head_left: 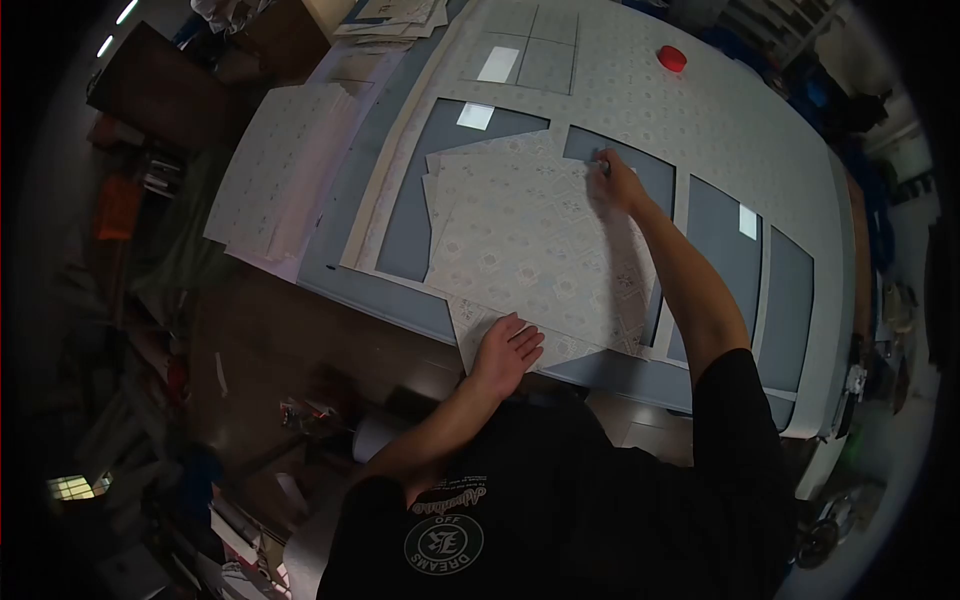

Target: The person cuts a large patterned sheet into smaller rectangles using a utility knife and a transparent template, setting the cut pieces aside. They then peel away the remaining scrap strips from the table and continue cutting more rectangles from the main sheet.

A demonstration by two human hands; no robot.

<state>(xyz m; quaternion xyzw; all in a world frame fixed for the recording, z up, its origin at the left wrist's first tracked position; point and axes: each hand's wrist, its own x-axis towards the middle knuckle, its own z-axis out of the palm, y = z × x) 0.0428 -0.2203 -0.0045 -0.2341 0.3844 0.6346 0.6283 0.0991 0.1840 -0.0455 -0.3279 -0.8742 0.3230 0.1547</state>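
Note:
A pale patterned sheet (530,230) lies at an angle over the cut-out openings of a larger patterned sheet (740,130), on a grey-blue table. My left hand (508,350) is turned palm up at the sheet's near corner, fingers stretched out and holding nothing. Near the far right corner of the sheet, my right hand (620,182) is closed. A small dark thing (605,167) shows at its fingertips; its kind is too small to tell. More pale sheet edges show under the left side of the angled sheet.
A stack of patterned sheets (290,150) lies at the table's left. Paper pieces (400,15) rest at the far left. A red round object (672,58) sits on the far side. Rectangular openings (725,250) in the large sheet bare the grey-blue surface (785,330).

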